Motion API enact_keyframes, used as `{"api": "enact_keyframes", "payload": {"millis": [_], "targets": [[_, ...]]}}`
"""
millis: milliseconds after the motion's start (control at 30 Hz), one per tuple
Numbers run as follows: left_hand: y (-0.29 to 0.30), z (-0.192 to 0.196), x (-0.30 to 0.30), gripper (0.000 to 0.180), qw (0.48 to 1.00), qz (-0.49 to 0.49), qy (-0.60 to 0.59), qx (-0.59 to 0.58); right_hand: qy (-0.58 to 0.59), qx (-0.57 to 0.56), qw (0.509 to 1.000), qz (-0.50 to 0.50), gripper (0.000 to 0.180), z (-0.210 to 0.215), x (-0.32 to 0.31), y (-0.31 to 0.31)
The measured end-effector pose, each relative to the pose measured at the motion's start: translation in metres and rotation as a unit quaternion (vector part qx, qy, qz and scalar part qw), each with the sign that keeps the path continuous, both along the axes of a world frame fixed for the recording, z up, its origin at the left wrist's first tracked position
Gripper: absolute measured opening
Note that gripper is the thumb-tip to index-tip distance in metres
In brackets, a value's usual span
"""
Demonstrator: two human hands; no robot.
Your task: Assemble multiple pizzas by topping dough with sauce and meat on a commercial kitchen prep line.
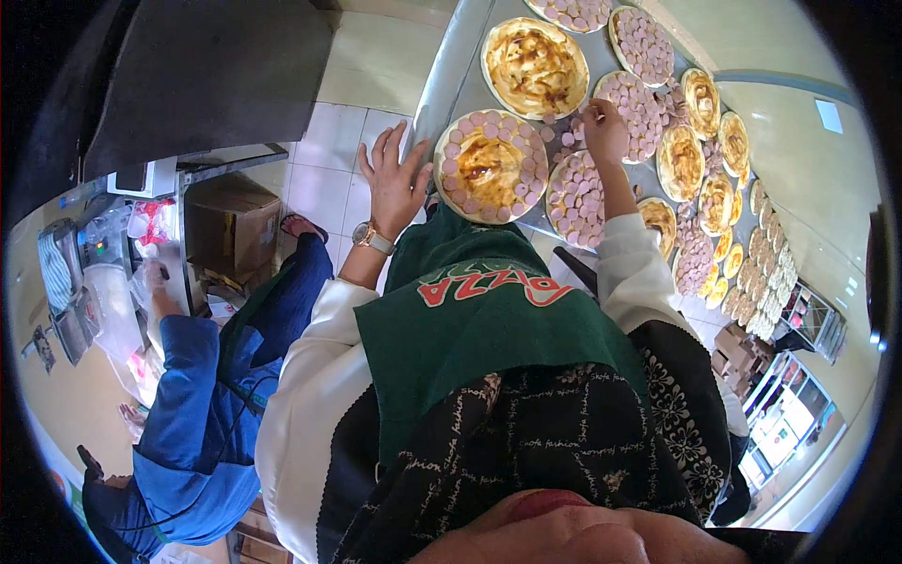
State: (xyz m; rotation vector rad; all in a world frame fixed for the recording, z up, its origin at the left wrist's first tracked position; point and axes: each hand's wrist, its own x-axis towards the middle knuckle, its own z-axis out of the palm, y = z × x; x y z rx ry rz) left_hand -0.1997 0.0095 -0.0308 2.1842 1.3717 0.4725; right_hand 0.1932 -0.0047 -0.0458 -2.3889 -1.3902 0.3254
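In front of me on the metal table [458, 70] lies a round pizza base [490, 162] with reddish-brown sauce. Pink sausage slices [521, 190] form a ring around its rim, while its middle shows bare sauce. My left hand [393, 177], with a watch on its wrist, is beside this base at its left edge, fingers spread and holding nothing. To the right, my right hand [606, 132] reaches down with bent fingers near loose sausage slices [567, 138]; whatever is between the fingertips is hidden. Beyond lies a sauced base [536, 68] without slices.
Slice-covered pizzas [575, 197] and sauced bases [681, 162] crowd the table to the right. At left, a person in blue [202, 404] works at a shelf with plastic bags [108, 291]. A cardboard box [230, 226] sits under a dark appliance [207, 75].
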Motion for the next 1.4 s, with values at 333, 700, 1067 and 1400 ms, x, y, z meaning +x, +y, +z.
{"api": "enact_keyframes", "payload": {"millis": [333, 700, 1067, 1400], "targets": [[-0.007, -0.001, -0.001, 0.035, 0.999, 0.01, -0.024, -0.022, 0.39, -0.02, 0.889, 0.239, 0.018, 0.012, -0.116, 0.002], [-0.016, -0.003, -0.017, 0.036, 0.999, 0.033, -0.009, -0.025, 0.343, 0.012, 0.907, 0.243, 0.015, -0.002, -0.135, 0.01], [-0.015, 0.002, -0.016, 0.035, 1.0, 0.016, -0.013, -0.017, 0.337, 0.018, 0.914, 0.227, 0.017, -0.002, -0.142, 0.007], [-0.004, 0.001, 0.035, 0.038, 0.989, -0.137, 0.046, 0.015, 0.254, 0.012, 0.941, 0.223, 0.014, -0.002, -0.137, 0.006]]}}
